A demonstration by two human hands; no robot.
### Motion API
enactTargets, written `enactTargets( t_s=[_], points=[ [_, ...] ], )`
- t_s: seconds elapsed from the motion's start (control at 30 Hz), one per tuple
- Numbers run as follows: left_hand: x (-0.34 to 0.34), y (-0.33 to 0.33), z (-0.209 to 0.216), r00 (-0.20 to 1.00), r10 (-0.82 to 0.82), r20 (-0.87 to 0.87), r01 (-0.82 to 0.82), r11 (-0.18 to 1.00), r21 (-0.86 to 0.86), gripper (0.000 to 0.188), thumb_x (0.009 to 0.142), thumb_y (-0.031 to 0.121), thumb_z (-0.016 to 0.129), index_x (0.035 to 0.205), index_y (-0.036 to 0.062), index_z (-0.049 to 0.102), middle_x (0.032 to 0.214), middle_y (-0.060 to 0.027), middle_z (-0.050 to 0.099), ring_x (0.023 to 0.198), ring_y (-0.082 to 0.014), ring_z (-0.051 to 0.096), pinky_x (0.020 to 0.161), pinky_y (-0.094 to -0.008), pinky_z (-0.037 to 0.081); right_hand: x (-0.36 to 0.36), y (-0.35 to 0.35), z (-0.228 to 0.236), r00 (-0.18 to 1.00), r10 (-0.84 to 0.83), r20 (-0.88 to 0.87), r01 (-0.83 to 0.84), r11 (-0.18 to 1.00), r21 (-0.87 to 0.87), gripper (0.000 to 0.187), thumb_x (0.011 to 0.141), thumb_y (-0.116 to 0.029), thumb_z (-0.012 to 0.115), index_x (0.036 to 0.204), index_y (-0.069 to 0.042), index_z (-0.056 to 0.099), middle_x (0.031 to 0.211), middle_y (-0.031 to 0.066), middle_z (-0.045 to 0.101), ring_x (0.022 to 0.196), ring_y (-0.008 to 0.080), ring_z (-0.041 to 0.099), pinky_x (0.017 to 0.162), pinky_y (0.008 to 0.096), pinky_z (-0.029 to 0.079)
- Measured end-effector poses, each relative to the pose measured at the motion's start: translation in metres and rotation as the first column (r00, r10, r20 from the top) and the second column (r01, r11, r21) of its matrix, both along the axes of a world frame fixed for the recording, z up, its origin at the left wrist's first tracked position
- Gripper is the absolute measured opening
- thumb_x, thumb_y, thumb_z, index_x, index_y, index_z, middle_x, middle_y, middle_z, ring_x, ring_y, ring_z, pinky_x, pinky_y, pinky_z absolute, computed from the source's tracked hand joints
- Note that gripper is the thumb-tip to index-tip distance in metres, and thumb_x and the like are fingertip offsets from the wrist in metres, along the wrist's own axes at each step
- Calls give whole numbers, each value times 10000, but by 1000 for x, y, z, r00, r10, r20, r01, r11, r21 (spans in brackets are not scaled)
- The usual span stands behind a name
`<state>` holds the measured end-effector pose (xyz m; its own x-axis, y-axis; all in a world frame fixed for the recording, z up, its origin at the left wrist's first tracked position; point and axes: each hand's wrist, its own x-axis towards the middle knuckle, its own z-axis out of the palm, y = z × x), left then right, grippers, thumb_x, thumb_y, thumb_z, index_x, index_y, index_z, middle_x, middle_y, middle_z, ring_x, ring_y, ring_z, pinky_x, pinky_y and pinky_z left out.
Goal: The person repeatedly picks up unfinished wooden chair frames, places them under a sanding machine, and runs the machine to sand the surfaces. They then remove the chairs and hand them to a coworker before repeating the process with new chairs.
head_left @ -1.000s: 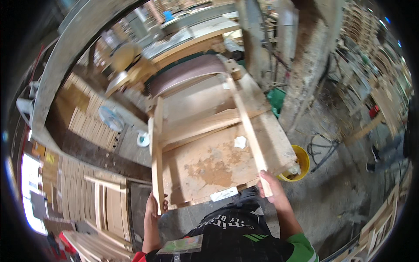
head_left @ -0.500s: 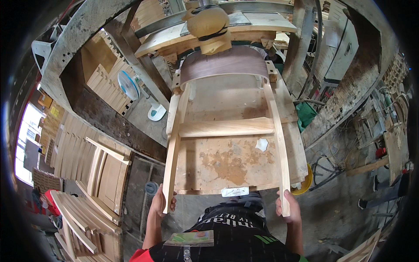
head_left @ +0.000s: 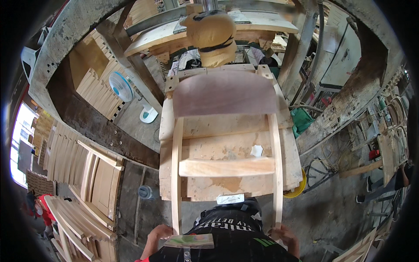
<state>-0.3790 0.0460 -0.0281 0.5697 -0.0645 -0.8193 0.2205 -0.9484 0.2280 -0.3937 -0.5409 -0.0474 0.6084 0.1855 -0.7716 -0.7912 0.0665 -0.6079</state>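
Note:
A wooden chair back frame [head_left: 227, 167] reaches from my waist out over the worktable [head_left: 218, 190]. It has two long pale posts, a cross rail between them and a curved brown panel [head_left: 224, 94] at the far end. My left hand [head_left: 159, 233] is closed on the near end of the left post, close to my body. At the near end of the right post, my right hand [head_left: 284, 236] grips it likewise; its fingers are partly blurred. Beyond the panel hangs a tan padded machine head [head_left: 214, 37], apart from it.
Heavy metal machine posts stand on both sides, the left one [head_left: 100, 118] slanting close to the table. A white fan [head_left: 120, 86], stacked curved wood parts [head_left: 65, 218] and a grey bucket [head_left: 147, 192] lie left. A yellow tub [head_left: 297, 185] and green bag [head_left: 302, 120] are right.
The frame has come back toward my body, its panel now nearer and away from the padded machine head. Both hands have drawn back with it.

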Motion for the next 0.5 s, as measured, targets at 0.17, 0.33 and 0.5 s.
enactTargets(
  t_s=[0.17,0.33,0.5],
  points=[
    [112,-3,8,834,224,504,-240,970,-33,417,991,413,551,1092,53,736,1025,-254,735,990,-448,707,854,-522,546,21,0,-34,963,230,143,-164,916,-367,520,897,-405,797,1237,-30,678,1016,73,724,889,190,652,796,357,533],
    [249,-48,16,608,457,649,-437,875,-207,594,988,538,603,1087,-42,678,997,-311,720,975,-494,693,858,-527,532,112,35,-32,965,149,215,32,749,-661,605,842,-490,775,1227,-29,699,1096,210,748,1044,336,729,902,431,551],
    [286,-80,21,512,676,529,-438,736,-516,553,888,437,785,1121,-55,688,873,-109,725,758,-229,671,724,-406,541,132,52,-22,971,46,235,156,624,-766,612,853,-507,729,1306,-100,672,1219,219,719,1155,386,683,974,472,544]
  ],
)
